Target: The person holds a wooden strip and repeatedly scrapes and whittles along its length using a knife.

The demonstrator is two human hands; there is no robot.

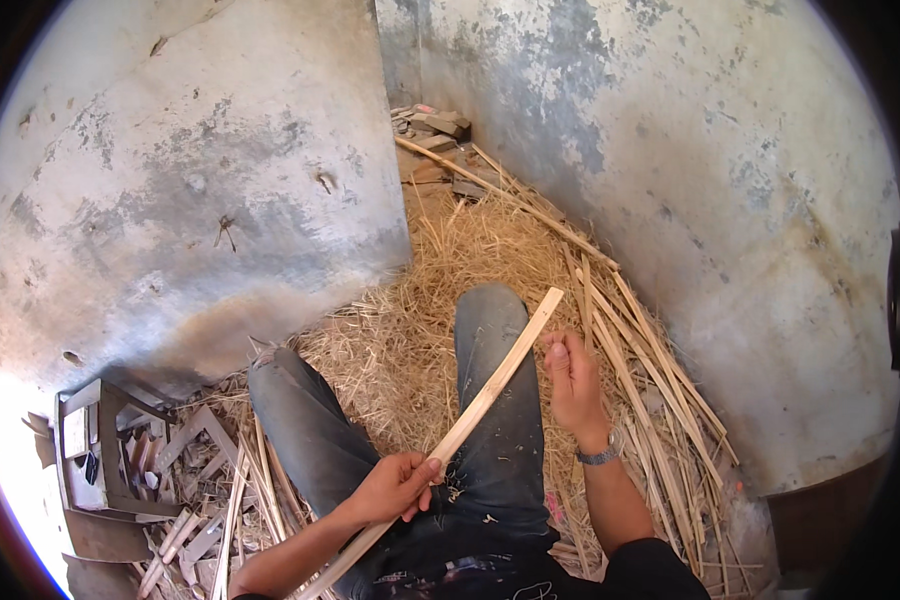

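A long, pale, flat bamboo strip (492, 392) slants across my lap, from the lower left up to beyond my right knee. Midway along it, my left hand (396, 487) is closed round it, with the thumb on top. My right hand (576, 388) is just right of the strip's upper end and apart from it. Its fingers are curled in with the thumb against them, and whatever may be between them cannot be made out. Small pale shavings (454, 493) lie on my dark trousers (485, 440) below the strip.
Thin curled shavings (480, 240) cover the floor ahead. Several long strips (650, 370) lie along the right wall (730, 200). To the left, a wooden frame (110, 470) stands among scrap wood (205, 440), below a stained wall (190, 170). Flat rubble pieces (432, 128) are piled in the far corner.
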